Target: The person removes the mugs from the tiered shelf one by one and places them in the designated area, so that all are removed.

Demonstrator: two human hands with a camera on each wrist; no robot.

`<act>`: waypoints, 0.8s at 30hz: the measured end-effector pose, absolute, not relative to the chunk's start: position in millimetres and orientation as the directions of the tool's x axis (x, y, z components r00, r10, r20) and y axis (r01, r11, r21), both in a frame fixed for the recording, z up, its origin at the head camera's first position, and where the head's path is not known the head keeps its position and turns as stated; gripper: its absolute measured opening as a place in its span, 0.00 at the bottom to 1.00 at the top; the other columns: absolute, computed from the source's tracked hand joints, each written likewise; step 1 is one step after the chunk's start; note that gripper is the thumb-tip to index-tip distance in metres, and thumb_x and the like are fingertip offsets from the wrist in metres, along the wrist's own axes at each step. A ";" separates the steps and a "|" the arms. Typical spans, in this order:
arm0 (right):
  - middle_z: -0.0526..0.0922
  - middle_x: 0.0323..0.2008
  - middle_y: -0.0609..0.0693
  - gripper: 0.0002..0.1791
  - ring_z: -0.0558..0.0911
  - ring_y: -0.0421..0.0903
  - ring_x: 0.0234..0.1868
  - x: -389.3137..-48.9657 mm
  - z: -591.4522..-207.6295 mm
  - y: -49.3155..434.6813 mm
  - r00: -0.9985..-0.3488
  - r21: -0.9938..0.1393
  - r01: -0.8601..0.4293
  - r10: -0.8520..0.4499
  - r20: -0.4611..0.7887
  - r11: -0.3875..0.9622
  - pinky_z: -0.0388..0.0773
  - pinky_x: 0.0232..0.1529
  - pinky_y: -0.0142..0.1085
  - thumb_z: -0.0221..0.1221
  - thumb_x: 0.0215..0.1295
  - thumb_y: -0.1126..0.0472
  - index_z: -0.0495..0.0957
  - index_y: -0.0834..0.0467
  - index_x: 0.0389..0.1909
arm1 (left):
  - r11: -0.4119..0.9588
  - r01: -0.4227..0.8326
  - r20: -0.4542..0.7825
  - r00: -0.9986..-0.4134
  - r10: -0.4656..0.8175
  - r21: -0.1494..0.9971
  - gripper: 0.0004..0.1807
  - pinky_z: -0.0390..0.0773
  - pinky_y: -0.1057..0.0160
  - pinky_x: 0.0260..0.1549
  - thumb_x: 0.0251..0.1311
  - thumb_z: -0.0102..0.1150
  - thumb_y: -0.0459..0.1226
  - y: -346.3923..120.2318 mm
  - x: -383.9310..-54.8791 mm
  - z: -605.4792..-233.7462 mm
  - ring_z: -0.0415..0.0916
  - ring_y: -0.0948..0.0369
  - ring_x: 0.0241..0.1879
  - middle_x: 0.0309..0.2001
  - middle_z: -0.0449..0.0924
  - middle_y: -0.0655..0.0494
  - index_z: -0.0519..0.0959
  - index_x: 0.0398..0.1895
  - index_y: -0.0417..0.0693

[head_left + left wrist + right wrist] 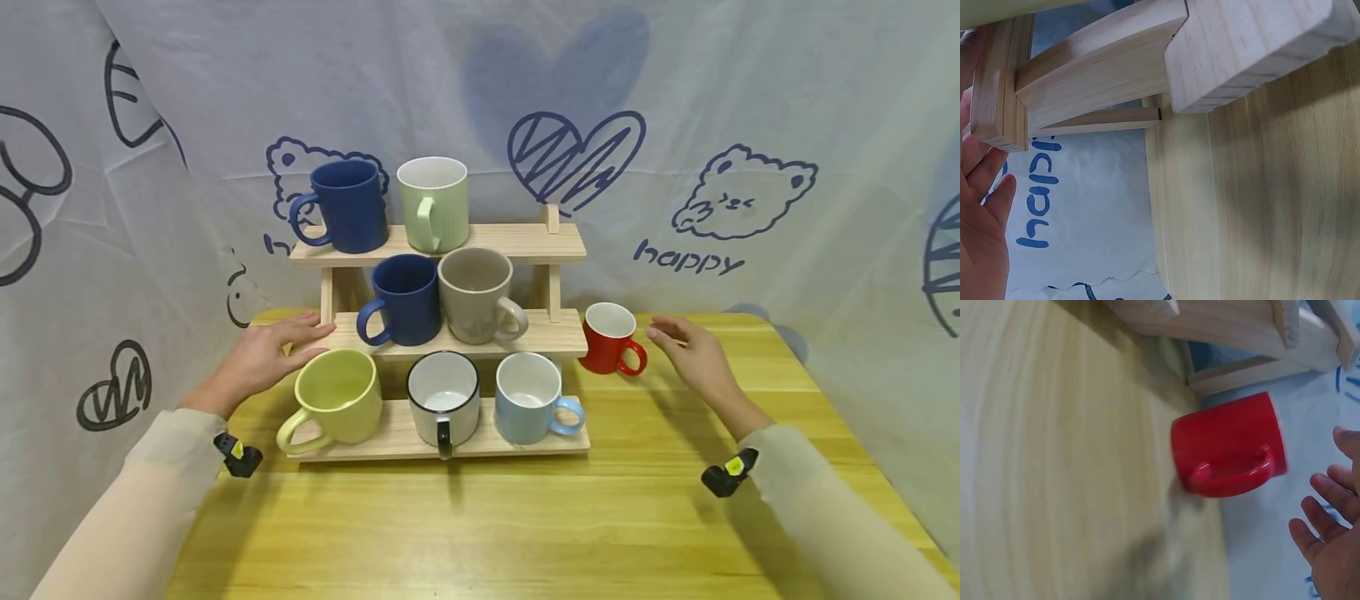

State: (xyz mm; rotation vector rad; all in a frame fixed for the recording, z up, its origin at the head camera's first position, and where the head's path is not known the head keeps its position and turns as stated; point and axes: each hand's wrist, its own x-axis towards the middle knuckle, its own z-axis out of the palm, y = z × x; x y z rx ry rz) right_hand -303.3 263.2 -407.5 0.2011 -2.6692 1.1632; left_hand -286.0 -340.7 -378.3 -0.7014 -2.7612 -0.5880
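My left hand (272, 348) is at the left end of the middle board of a three-tier wooden mug stand (551, 337). Its fingers lie extended at that board's end, also seen in the left wrist view. To the right of the stand, a red mug (602, 353) with a white inside stands upright on the table, handle to the right. My right hand (697, 357) hovers just right of this mug, fingers loosely bent and holding nothing. In the right wrist view a gap shows between the red mug (1225, 440) and the relaxed fingers (1329, 494).
On the top tier are a blue mug (349, 208) and a pale green mug (438, 204). Another blue mug (408, 304) and a taupe mug (474, 300) share the middle. Yellow-green (348, 408), black-rimmed white (450, 417) and light blue mugs (525, 412) occupy the bottom. A printed curtain (750, 100) hangs behind.
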 end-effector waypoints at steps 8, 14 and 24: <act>0.74 0.62 0.64 0.32 0.74 0.64 0.60 -300.3 -371.1 247.5 -0.952 -0.622 -0.279 -0.127 0.279 0.731 0.71 0.59 0.57 0.53 0.72 0.43 0.69 0.62 0.66 | 0.807 0.486 0.294 -0.868 0.401 0.335 0.23 0.62 0.35 0.61 0.66 0.60 0.46 -341.0 -286.1 -377.9 0.67 0.40 0.63 0.65 0.70 0.42 0.78 0.62 0.49; 0.73 0.64 0.59 0.35 0.72 0.62 0.62 -297.4 -344.5 227.2 -0.932 -0.560 -0.345 -0.208 0.296 0.753 0.69 0.61 0.58 0.54 0.70 0.39 0.68 0.59 0.68 | 0.810 0.484 0.282 -0.870 0.405 0.330 0.23 0.61 0.34 0.61 0.67 0.59 0.47 -340.9 -286.3 -377.1 0.66 0.39 0.64 0.66 0.69 0.42 0.77 0.62 0.49; 0.75 0.63 0.57 0.34 0.72 0.59 0.62 -295.6 -301.0 178.1 -0.857 -0.402 -0.497 -0.362 0.368 0.769 0.70 0.60 0.57 0.58 0.68 0.42 0.69 0.59 0.67 | 0.819 0.464 0.262 -0.882 0.391 0.338 0.24 0.60 0.35 0.62 0.68 0.58 0.48 -340.8 -284.8 -375.5 0.65 0.39 0.65 0.66 0.69 0.42 0.76 0.63 0.49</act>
